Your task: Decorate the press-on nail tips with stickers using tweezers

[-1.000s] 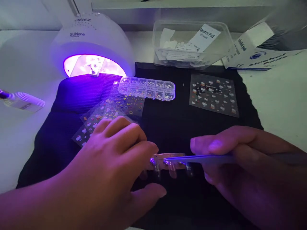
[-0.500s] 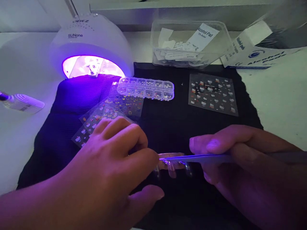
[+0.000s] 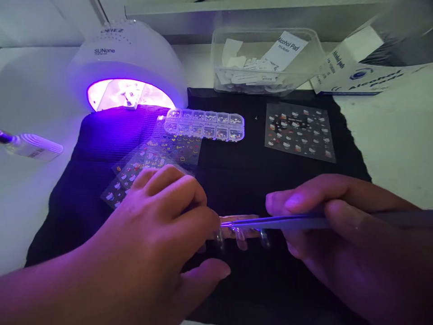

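Tweezers (image 3: pixel 284 221) lie in my right hand (image 3: pixel 331 212), shut around them with the points aimed left. Those points meet the edge of my left index finger, over a pinkish strip (image 3: pixel 252 233) that carries several clear false nail tips (image 3: pixel 241 239). My left hand (image 3: pixel 165 225) covers the strip's left end, its fingers curled down on it and the thumb standing apart below. The left fingertips are hidden behind the knuckles. Whether the tweezers pinch anything cannot be made out.
Sticker sheets (image 3: pixel 135 167) and a compartment case of small gems (image 3: pixel 206 125) lie beyond my left hand on the black cloth (image 3: pixel 233 180). Another sticker sheet (image 3: pixel 299 131) is at right. Behind stand a lit nail lamp (image 3: pixel 128 58), a clear bin (image 3: pixel 267 81) and an alcohol pad box (image 3: pixel 361 76).
The tweezers' points and my left index finger have shifted slightly left, showing more of the nail tip beside the finger. Both hands keep their grip.
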Demonstrator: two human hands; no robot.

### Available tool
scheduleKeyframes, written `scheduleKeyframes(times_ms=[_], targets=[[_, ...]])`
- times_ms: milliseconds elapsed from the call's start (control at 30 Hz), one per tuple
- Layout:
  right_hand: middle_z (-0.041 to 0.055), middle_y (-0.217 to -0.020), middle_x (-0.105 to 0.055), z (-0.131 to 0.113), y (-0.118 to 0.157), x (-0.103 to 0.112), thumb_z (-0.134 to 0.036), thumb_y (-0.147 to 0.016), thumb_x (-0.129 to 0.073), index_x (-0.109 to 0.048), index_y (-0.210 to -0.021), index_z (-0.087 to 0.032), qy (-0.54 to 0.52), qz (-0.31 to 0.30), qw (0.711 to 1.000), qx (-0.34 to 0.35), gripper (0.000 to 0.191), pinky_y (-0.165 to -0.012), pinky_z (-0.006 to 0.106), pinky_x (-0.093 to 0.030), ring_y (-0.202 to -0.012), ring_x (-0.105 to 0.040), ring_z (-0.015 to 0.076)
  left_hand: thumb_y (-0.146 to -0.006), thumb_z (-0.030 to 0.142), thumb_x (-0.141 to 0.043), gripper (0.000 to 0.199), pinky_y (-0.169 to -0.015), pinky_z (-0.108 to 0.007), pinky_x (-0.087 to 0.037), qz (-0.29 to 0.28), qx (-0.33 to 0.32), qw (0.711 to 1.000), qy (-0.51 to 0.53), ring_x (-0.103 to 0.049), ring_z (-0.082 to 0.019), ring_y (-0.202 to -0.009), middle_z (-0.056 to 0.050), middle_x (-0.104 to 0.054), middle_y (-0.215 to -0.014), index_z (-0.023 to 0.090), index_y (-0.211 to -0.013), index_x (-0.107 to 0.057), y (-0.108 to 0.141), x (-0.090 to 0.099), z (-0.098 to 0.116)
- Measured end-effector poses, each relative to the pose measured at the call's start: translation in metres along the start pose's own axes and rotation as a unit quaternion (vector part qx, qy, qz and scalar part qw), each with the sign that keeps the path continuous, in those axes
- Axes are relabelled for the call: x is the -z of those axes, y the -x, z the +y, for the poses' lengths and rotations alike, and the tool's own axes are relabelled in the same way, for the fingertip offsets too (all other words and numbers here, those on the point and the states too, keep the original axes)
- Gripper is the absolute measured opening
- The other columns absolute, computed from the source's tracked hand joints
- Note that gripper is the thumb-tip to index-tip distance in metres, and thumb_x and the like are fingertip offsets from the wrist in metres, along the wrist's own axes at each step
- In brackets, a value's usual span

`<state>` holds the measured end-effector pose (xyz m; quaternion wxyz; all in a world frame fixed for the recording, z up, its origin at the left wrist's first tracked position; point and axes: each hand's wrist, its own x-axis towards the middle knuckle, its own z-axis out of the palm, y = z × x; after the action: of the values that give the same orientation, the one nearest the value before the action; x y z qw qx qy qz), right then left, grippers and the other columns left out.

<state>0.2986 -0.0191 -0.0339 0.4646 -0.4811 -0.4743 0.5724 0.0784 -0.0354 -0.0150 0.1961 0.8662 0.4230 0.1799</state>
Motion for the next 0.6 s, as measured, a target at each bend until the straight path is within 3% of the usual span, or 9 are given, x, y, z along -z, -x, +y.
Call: scheduleKeyframes(times_ms=[333, 500, 600], targets=[[0.0025, -0.046, -0.063, -0.003, 0.001, 0.007, -0.045, -0.077, -0.084, -0.081, -0.071, -0.029, -0.023, -0.018, 0.999, -0.038, 0.018, -0.037, 0.026, -0.046, -0.041, -0.059, 0.0171, -0.087, 0.024, -0.068, 0.009, -0.075, -0.047, -0.05, 0.0, 0.007, 1.0, 0.01, -0.055, -0.025, -0.084, -0.005, -0.062, -0.083, 0.019, -0.08, -0.071, 0.0, 0.0, 0.001], [0.0029, -0.05, -0.063, -0.006, -0.002, 0.013, -0.034, -0.081, -0.081, -0.081, -0.067, -0.028, -0.035, 0.005, 0.999, -0.017, 0.015, -0.039, 0.027, -0.044, -0.041, -0.056, 0.0148, -0.087, 0.022, -0.064, 0.005, -0.074, -0.042, -0.049, -0.007, 0.012, 0.999, 0.042, -0.054, -0.022, -0.085, -0.004, -0.06, -0.086, 0.021, -0.088, -0.069, 0.004, 0.002, 0.001], [0.003, -0.059, -0.067, -0.008, 0.0, 0.016, -0.023, -0.091, -0.066, -0.079, -0.07, -0.028, -0.042, 0.032, 0.999, 0.006, 0.026, -0.045, 0.028, -0.046, -0.044, -0.055, 0.0124, -0.09, 0.009, -0.054, 0.017, -0.076, -0.037, -0.048, -0.024, 0.025, 0.996, 0.083, -0.053, -0.019, -0.088, -0.003, -0.058, -0.091, 0.021, -0.088, -0.066, 0.002, 0.002, 0.002]])
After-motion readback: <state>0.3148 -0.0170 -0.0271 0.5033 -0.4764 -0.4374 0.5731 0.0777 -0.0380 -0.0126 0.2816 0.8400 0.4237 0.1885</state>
